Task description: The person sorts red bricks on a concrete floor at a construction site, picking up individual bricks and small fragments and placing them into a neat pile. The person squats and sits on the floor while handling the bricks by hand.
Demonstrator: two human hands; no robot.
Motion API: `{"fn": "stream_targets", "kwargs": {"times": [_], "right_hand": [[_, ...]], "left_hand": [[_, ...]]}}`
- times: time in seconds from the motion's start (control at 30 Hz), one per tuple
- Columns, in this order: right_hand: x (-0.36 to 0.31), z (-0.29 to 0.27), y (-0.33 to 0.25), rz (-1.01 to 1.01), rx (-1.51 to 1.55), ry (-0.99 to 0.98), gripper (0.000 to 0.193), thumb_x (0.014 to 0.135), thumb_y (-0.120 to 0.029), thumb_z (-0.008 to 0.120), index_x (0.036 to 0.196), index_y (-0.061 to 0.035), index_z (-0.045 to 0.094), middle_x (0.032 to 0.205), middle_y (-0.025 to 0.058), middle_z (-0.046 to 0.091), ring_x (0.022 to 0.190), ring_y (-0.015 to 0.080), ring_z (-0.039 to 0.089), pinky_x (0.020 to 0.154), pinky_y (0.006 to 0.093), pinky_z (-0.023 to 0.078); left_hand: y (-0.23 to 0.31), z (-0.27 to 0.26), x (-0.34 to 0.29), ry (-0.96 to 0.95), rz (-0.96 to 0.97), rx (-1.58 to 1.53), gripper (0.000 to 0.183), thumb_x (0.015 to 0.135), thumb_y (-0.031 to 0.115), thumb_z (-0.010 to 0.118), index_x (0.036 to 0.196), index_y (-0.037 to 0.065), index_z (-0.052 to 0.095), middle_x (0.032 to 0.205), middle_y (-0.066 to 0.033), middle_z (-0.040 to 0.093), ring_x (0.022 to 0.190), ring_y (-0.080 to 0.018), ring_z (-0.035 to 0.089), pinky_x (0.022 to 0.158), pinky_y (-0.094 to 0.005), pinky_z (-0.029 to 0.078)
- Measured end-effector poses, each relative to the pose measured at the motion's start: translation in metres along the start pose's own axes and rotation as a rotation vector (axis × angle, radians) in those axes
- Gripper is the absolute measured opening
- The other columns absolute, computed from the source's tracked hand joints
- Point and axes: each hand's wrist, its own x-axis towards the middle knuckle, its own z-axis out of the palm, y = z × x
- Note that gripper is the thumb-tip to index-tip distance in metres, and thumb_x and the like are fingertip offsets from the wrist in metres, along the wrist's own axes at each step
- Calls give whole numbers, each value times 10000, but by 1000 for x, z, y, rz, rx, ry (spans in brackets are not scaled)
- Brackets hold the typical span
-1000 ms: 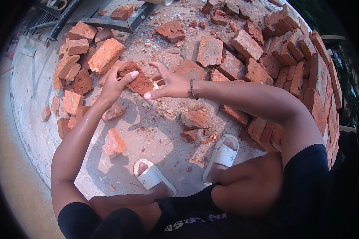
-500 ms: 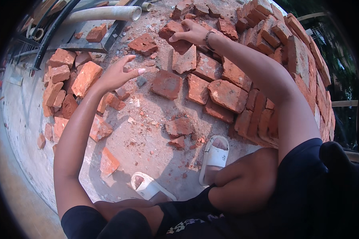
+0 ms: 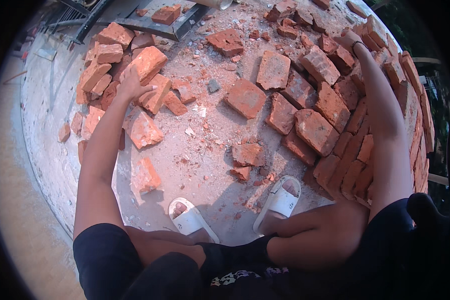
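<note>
My left hand point(image 3: 133, 89) is open, its thumb and fingers apart, over the left brick heap. It is right at an orange brick point(image 3: 150, 62) on top, and a second brick point(image 3: 156, 92) lies by its thumb. At the far right, my right hand point(image 3: 348, 40), with a beaded bracelet on the wrist, reaches in among the stacked bricks. Its fingers curl down on a dark red broken brick point(image 3: 341, 60); the fingertips are partly hidden. Beside this lies a larger brick point(image 3: 320, 65) with a rough face.
A stacked brick wall point(image 3: 417, 100) rises on the right. Loose flat bricks point(image 3: 246, 98) and rubble lie on the dusty ground between my hands. A black metal frame point(image 3: 182, 30) stands at the back left. My white sandals point(image 3: 190, 220) are near the front.
My right hand has carried the broken brick rightward to the stack. My left hand has moved from above the ground to the left heap. The view has shifted left.
</note>
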Motion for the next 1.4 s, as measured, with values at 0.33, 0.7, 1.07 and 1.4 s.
{"fn": "stream_targets", "kwargs": {"times": [0.33, 0.7, 1.07, 1.4], "right_hand": [[-55, 4, -110, -227, 108, -59, 556, 856, -392, 801, 1268, -37, 687, 1168, 189, 738, 1138, 347, 704, 995, 440, 545], [-220, 11, -331, -64, 1409, -540, 1037, 879, -616, 798, 1566, -13, 308, 1392, 240, 598, 1129, 322, 692, 998, 457, 582], [-161, 18, -251, -266, 584, 66, 1033, 693, -533, 851, 1581, -247, 408, 1435, 277, 499, 1356, 444, 509, 1082, 549, 467], [-138, 44, -208, -434, -176, -285, 905, 701, -474, 860, 1497, -225, 507, 1521, 227, 455, 1413, 468, 437, 1030, 653, 458]], "left_hand": [[-6, -9, 15, -27, -89, 78, 1373, 637, 621, 940, 1652, 66, 202, 1590, -211, 401, 1450, -443, 427, 1115, -645, 437], [115, -40, -85, -712, -35, -1393, 550, 1009, 446, 669, 1352, 23, 600, 1189, -70, 711, 1041, -174, 709, 890, -359, 583], [225, -86, -60, -473, 351, -839, 740, 997, 574, 666, 1439, -12, 564, 1268, -130, 674, 1233, -238, 622, 1069, -392, 467], [156, -46, -63, -645, 280, -677, 590, 983, 528, 710, 1286, 25, 653, 1157, -100, 695, 1000, -160, 639, 871, -334, 520]]}}
